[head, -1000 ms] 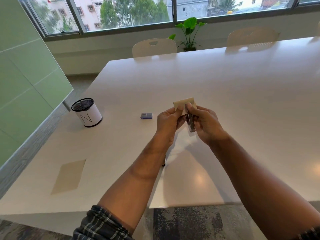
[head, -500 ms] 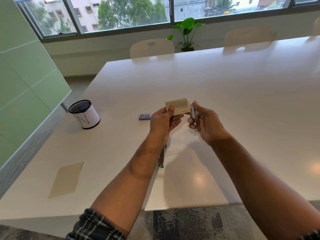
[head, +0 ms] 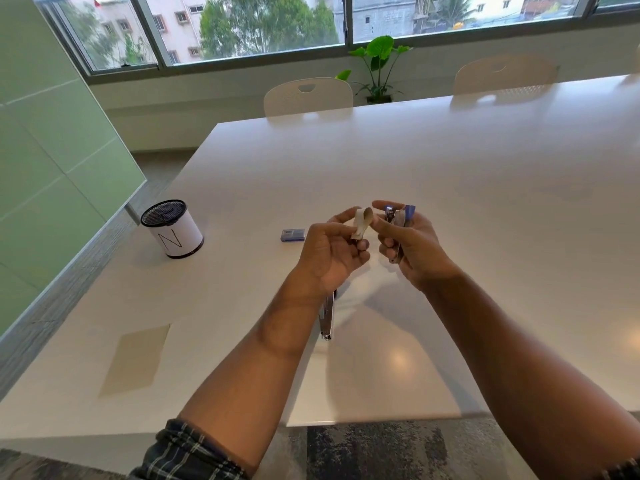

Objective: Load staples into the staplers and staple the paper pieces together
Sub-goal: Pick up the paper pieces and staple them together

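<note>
My left hand [head: 332, 251] pinches small beige paper pieces [head: 363, 221] that curl over at the top. My right hand [head: 412, 245] grips a small blue and silver stapler [head: 397, 223], held upright just right of the paper, a small gap between them. A second silver stapler [head: 326, 320] lies on the white table [head: 450, 188] below my left wrist, partly hidden by it. A small blue staple box [head: 293, 234] rests on the table left of my hands. A beige paper sheet [head: 136, 358] lies flat near the front left edge.
A white cup with a black mesh rim and a letter N [head: 172, 228] stands at the left side of the table. Two pale chairs [head: 308, 97] and a potted plant [head: 379, 67] are beyond the far edge. A green glass wall runs along the left.
The stapler came off the paper and my hands drew apart. The paper in my left hand has turned edge-on and curled, and my right hand now holds the stapler upright.
</note>
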A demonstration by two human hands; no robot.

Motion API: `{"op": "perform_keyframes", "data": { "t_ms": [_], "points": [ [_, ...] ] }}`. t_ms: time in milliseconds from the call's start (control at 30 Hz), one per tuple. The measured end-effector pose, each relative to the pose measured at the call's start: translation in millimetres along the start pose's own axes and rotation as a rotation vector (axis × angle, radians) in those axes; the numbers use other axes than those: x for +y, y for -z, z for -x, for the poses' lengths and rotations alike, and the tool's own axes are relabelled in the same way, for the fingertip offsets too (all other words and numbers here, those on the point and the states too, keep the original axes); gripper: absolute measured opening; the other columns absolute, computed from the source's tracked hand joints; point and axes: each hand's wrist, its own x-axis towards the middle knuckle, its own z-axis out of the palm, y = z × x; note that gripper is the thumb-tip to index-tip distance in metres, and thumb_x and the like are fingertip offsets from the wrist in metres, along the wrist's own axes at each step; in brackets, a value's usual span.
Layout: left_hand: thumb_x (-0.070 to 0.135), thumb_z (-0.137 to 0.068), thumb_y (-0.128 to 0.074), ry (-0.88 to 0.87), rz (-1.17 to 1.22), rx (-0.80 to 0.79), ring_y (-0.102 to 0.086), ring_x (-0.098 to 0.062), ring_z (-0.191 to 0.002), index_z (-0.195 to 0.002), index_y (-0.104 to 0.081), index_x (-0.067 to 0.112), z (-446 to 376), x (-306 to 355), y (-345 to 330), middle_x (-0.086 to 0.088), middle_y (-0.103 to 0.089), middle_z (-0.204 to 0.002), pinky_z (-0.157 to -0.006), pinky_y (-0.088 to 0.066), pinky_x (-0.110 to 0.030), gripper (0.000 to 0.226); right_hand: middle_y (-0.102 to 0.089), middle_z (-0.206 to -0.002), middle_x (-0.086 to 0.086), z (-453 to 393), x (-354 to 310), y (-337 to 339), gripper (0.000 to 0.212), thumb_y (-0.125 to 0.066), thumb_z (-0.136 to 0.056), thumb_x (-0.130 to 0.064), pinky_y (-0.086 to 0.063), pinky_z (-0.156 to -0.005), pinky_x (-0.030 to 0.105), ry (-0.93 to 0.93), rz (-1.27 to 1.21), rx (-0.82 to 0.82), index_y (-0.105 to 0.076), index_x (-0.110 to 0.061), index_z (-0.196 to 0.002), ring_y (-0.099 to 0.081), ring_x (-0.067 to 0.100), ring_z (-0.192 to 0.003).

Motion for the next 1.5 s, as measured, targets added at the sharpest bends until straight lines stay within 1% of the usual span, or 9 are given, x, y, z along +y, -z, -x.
{"op": "perform_keyframes", "data": {
  "t_ms": [67, 233, 433, 533, 600, 767, 967, 1300, 1500],
  "points": [
    [0.005, -0.071, -0.054, 0.08, 0.044, -0.095, -0.05, -0.019, -0.056, -0.125, -0.054, 0.008, 2, -1, 0, -0.008, -0.051, -0.065, -0.061, -0.042, -0.029, 0.055, -0.069, -0.084, 0.001, -2, -2, -1, 0.049, -0.079, -0.086, -0.018, -0.042, -0.048, 0.021, 0.0, 0.04, -0.037, -0.063, -0.007, -0.132, -0.047, 0.01, -0.057],
    [0.019, -0.079, -0.041, 0.19, 0.072, -0.22, -0.051, -0.016, -0.058, -0.112, -0.059, 0.003, 5, -2, 4, -0.007, -0.053, -0.07, -0.063, -0.045, -0.03, 0.04, -0.061, -0.088, 0.01, -3, -5, -6, 0.058, -0.082, -0.078, -0.017, -0.042, -0.047, 0.018, -0.001, 0.094, -0.095, -0.063, -0.006, -0.131, -0.048, 0.01, -0.051],
    [0.028, -0.099, -0.032, 0.099, -0.17, -0.018, -0.064, -0.024, -0.074, -0.12, -0.06, 0.005, 4, 5, 14, -0.019, -0.065, -0.1, -0.067, -0.052, -0.034, 0.042, -0.058, -0.106, 0.025, -7, -8, -7, 0.046, -0.081, -0.084, -0.008, -0.046, -0.05, 0.019, 0.017, 0.137, -0.026, -0.066, -0.009, -0.127, -0.046, 0.011, -0.05],
    [0.054, -0.105, -0.034, 0.04, -0.208, 0.058, -0.067, -0.027, -0.084, -0.119, -0.063, 0.012, 3, 8, 22, -0.014, -0.07, -0.102, -0.074, -0.049, -0.037, 0.052, -0.061, -0.116, 0.034, -8, -10, -7, 0.044, -0.082, -0.084, -0.008, -0.047, -0.052, 0.021, 0.005, 0.144, 0.013, -0.067, -0.012, -0.124, -0.045, 0.013, -0.051],
    [0.06, -0.101, -0.042, -0.018, -0.231, 0.114, -0.066, -0.024, -0.084, -0.117, -0.064, 0.012, 2, 11, 24, -0.009, -0.07, -0.099, -0.076, -0.047, -0.037, 0.055, -0.062, -0.11, 0.033, -10, -9, -7, 0.042, -0.083, -0.083, -0.008, -0.046, -0.051, 0.02, -0.001, 0.151, 0.022, -0.068, -0.012, -0.122, -0.044, 0.013, -0.051],
    [0.018, -0.098, -0.067, -0.213, -0.303, 0.206, -0.063, -0.014, -0.068, -0.094, -0.064, 0.013, 0, 13, 27, 0.0, -0.071, -0.076, -0.067, -0.047, -0.029, 0.008, -0.063, -0.095, 0.015, -15, -3, -9, 0.039, -0.084, -0.082, -0.008, -0.041, -0.051, 0.024, -0.024, 0.156, 0.024, -0.068, -0.013, -0.118, -0.044, 0.015, -0.055],
    [0.005, -0.098, -0.065, -0.298, -0.211, 0.275, -0.066, -0.015, -0.061, -0.089, -0.062, 0.009, -1, 18, 32, -0.008, -0.067, -0.074, -0.059, -0.055, -0.023, 0.011, -0.048, -0.066, 0.004, -21, 4, -16, 0.03, -0.082, -0.085, -0.02, -0.034, -0.047, 0.024, -0.053, 0.124, 0.001, -0.07, -0.001, -0.105, -0.037, 0.015, -0.053],
    [0.002, -0.098, -0.063, -0.421, 0.007, 0.483, -0.068, -0.017, -0.063, -0.092, -0.063, 0.008, 7, 55, 61, -0.012, -0.069, -0.084, -0.064, -0.059, -0.026, 0.008, -0.048, -0.056, 0.002, -54, -15, -87, 0.023, -0.08, -0.088, -0.015, -0.035, -0.044, 0.025, 0.042, 0.357, -0.044, -0.074, 0.006, -0.096, -0.039, 0.013, -0.046],
    [0.009, -0.087, -0.074, -0.75, -0.41, 0.88, -0.066, -0.004, -0.071, -0.1, -0.073, 0.014, 11, 102, 103, 0.006, -0.073, -0.083, -0.069, -0.056, -0.024, 0.014, -0.063, -0.063, -0.004, -89, -28, -151, 0.012, -0.08, -0.083, -0.016, -0.049, -0.055, 0.025, 0.217, 0.694, -0.053, -0.075, -0.005, -0.08, -0.054, 0.01, -0.055]
  ]
}}
